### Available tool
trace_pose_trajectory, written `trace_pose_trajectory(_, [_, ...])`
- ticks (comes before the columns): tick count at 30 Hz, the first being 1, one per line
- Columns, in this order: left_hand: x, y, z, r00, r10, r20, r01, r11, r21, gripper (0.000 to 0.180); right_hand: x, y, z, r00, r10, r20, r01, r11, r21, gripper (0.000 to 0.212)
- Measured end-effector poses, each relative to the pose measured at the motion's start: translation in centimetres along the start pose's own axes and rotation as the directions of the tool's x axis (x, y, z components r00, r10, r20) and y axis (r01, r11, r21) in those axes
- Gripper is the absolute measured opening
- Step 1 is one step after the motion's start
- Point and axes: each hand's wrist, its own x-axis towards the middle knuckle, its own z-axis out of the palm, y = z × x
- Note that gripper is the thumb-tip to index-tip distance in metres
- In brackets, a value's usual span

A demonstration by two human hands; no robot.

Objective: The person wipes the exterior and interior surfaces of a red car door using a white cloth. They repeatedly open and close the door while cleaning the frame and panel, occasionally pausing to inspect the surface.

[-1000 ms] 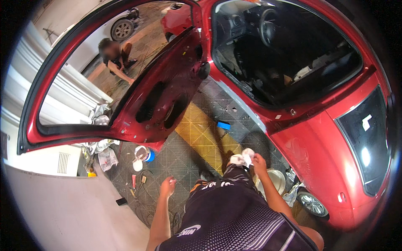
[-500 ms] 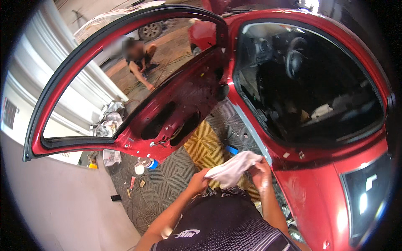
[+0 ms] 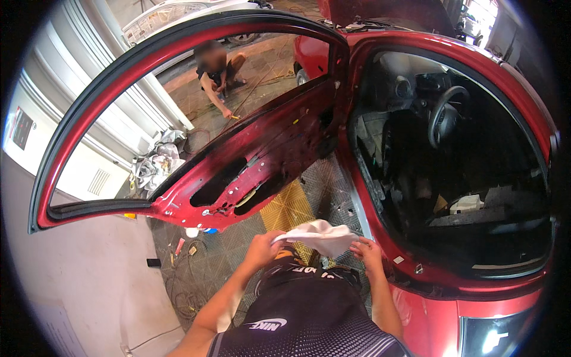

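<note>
A pale pinkish-white cloth [image 3: 321, 237] stretches between my two hands in front of my body. My left hand [image 3: 262, 250] is closed on its left end. At the other end, my right hand [image 3: 367, 252] pinches the cloth's edge with its fingers. Ahead and to the left stands a red car door [image 3: 250, 172], swung wide, its inner panel bare with dark holes. The red car body [image 3: 380, 238] is on my right, its doorway showing a steering wheel [image 3: 446, 119] and a dark interior.
Beyond the door's window frame a person [image 3: 217, 77] crouches, holding something small and yellow. Crumpled silvery sheeting [image 3: 159, 163] lies by the left wall. A white lid [image 3: 191, 232], a red tube [image 3: 179, 246], a black object [image 3: 153, 262] and cables [image 3: 178, 291] lie on the tiled floor.
The cloth is spread wider and flatter between my hands, its left end drawn toward the left. My view has shifted, so the door and car sit differently in the picture.
</note>
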Motion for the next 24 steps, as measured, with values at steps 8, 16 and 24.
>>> trace_pose_trajectory(8, [5.0,4.6,-0.1,0.928,0.266,0.262,-0.307,0.943,0.127,0.028,-1.7,-4.3,7.7,0.822,-0.429,0.375,0.567,0.687,-0.455,0.075])
trace_pose_trajectory(16, [6.3,11.8,-6.8,0.682,0.714,0.159,-0.577,0.659,-0.482,0.032,0.7,-3.6,14.3,0.585,-0.566,0.581,0.799,0.527,-0.291,0.056])
trace_pose_trajectory(24, [8.4,2.0,-14.8,0.992,0.029,-0.126,-0.074,0.926,-0.369,0.025,-1.2,-3.4,13.1,0.893,-0.329,0.307,0.443,0.765,-0.468,0.032])
